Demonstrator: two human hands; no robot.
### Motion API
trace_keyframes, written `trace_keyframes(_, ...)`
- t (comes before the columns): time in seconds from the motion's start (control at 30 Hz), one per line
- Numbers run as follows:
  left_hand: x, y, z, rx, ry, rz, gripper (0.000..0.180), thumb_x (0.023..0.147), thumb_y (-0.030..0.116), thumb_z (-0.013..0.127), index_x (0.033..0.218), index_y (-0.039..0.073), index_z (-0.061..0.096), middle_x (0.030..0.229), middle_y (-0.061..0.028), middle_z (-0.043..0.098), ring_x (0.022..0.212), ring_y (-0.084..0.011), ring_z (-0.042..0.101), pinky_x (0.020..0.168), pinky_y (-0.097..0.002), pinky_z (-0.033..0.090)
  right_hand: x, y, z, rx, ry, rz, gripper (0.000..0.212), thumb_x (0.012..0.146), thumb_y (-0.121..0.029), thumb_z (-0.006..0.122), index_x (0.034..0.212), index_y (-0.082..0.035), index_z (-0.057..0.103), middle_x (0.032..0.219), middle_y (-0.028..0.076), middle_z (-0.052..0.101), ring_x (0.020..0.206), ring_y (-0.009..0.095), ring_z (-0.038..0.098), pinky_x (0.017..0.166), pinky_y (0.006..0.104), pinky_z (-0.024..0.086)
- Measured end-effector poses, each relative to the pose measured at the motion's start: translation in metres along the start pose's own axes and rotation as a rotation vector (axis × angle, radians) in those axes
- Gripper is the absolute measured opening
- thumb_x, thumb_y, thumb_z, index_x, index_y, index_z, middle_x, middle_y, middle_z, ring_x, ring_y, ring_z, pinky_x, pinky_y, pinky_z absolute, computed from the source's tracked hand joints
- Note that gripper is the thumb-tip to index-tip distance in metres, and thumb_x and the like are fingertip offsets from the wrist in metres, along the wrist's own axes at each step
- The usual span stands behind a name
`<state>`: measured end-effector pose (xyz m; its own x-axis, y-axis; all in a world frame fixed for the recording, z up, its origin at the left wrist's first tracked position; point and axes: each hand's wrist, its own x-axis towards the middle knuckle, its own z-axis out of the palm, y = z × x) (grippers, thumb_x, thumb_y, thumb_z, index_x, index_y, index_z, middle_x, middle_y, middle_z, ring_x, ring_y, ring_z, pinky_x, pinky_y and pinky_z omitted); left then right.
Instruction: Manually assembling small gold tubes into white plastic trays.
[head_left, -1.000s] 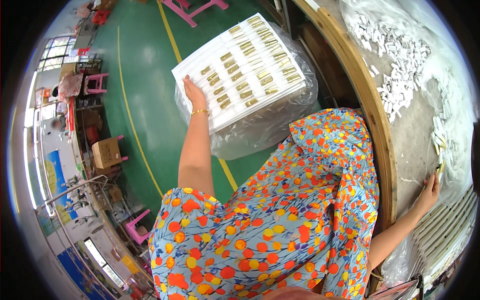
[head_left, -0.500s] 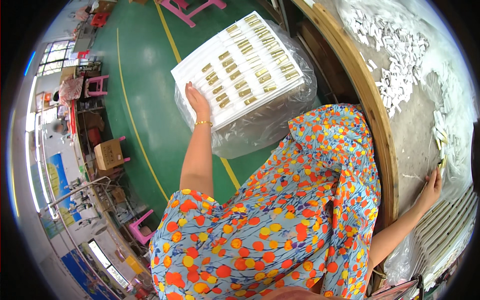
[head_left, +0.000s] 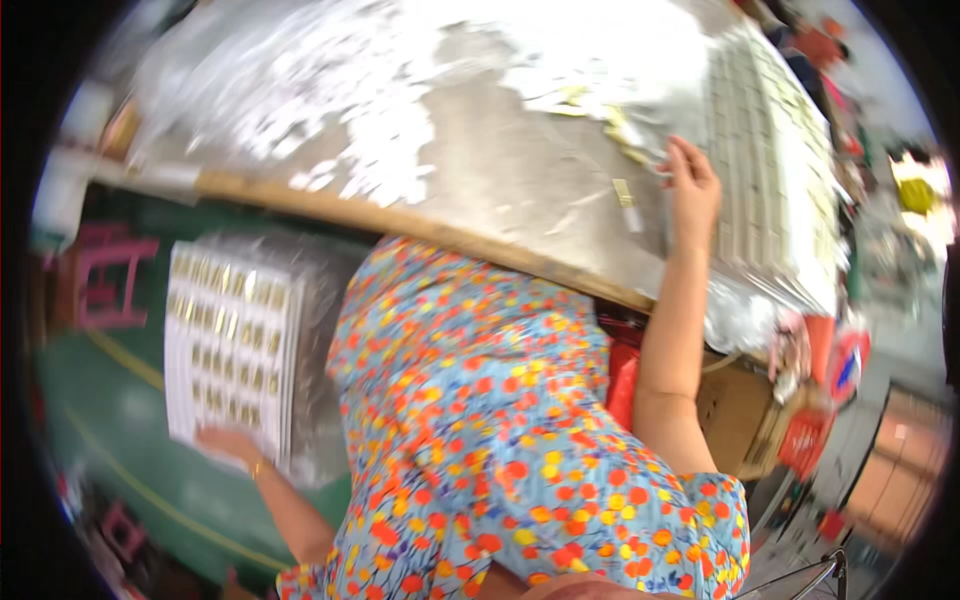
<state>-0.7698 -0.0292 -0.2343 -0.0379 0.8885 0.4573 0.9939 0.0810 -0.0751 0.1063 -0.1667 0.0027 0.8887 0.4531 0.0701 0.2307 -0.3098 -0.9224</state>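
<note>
My left hand (head_left: pixel 228 443) lies flat with outstretched fingers along the near edge of a stack of white sheets (head_left: pixel 182 385). Rows of small gold-coloured pieces (head_left: pixel 227 368) sit on the top sheet. Out over the worktable (head_left: pixel 480 130), my right hand (head_left: pixel 693 180) has its fingertips bent together; blur hides whatever is between them. Close to its left are a loose gold-and-white piece (head_left: pixel 625 203) and a group of gold pieces (head_left: pixel 622 130). Beside its right is a large stack of pale ribbed trays (head_left: pixel 765 160).
Small white pieces (head_left: pixel 390 150) are heaped on the left of the worktable, near clear plastic sheeting (head_left: pixel 215 70). A wooden edge (head_left: pixel 400 222) runs between me and the tabletop. Below on the right stands a cardboard box (head_left: pixel 735 415); a pink stool (head_left: pixel 110 270) is at far left.
My view has swung right toward the worktable, so the white sheets now appear at lower left. My left hand stays at their edge; my right hand remains near the gold pieces.
</note>
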Motion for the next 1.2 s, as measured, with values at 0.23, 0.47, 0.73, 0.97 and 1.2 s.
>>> trace_keyframes(0.23, 0.140, 0.294, -0.107, -0.782, 0.220, -0.047, 0.040, 0.097, 0.021, 0.032, 0.121, -0.007, 0.045, 0.130, -0.0234, 0.035, 0.119, -0.0337, 0.037, 0.102, -0.0411, 0.028, -0.024, 0.000, -0.042, -0.610, -0.259, -0.107, 0.031, 0.073, -0.023, 0.068, 0.097, -0.003, 0.064, 0.085, 0.012, 0.064, 0.074, 0.022, 0.061, 0.065, 0.0322, 0.047)
trace_keyframes(0.47, 0.172, 0.515, -0.197, -1.420, -0.021, 0.467, 0.029, 0.086, 0.002, 0.053, 0.115, 0.000, 0.052, 0.130, -0.0145, 0.041, 0.115, -0.0228, 0.044, 0.090, -0.0320, 0.041, -0.015, 0.012, -0.022, -0.735, -0.281, -0.148, 0.022, 0.073, -0.020, 0.064, 0.085, -0.002, 0.063, 0.086, 0.015, 0.062, 0.079, 0.032, 0.061, 0.068, 0.0385, 0.048)
trace_keyframes(0.73, 0.127, 0.697, -0.240, -1.338, -0.275, 1.147, 0.033, 0.075, 0.017, 0.067, 0.102, 0.000, 0.058, 0.105, -0.0143, 0.058, 0.097, -0.0324, 0.054, 0.082, -0.0357, 0.045, 0.020, 0.013, -0.003, -1.165, -0.171, -0.346, 0.016, 0.077, -0.009, 0.047, 0.082, -0.001, 0.061, 0.088, 0.017, 0.059, 0.074, 0.036, 0.060, 0.067, 0.0452, 0.048)
trace_keyframes(0.97, 0.121, 0.772, -0.252, -0.943, -0.311, 1.200, 0.039, 0.066, 0.023, 0.074, 0.094, 0.002, 0.057, 0.095, -0.0121, 0.055, 0.095, -0.0289, 0.051, 0.080, -0.0362, 0.045, 0.003, 0.001, 0.004, -1.093, -0.285, -0.277, 0.017, 0.076, -0.010, 0.048, 0.082, -0.001, 0.061, 0.086, 0.017, 0.061, 0.075, 0.035, 0.061, 0.069, 0.0448, 0.048)
trace_keyframes(1.2, 0.128, 0.786, -0.241, -0.833, -0.312, 1.255, 0.042, 0.060, 0.017, 0.077, 0.091, 0.002, 0.053, 0.095, -0.0148, 0.054, 0.094, -0.0305, 0.052, 0.079, -0.0376, 0.045, -0.002, -0.008, 0.016, -0.729, -0.203, -0.306, 0.018, 0.072, -0.018, 0.059, 0.084, -0.004, 0.062, 0.087, 0.014, 0.062, 0.079, 0.033, 0.061, 0.069, 0.0424, 0.047)
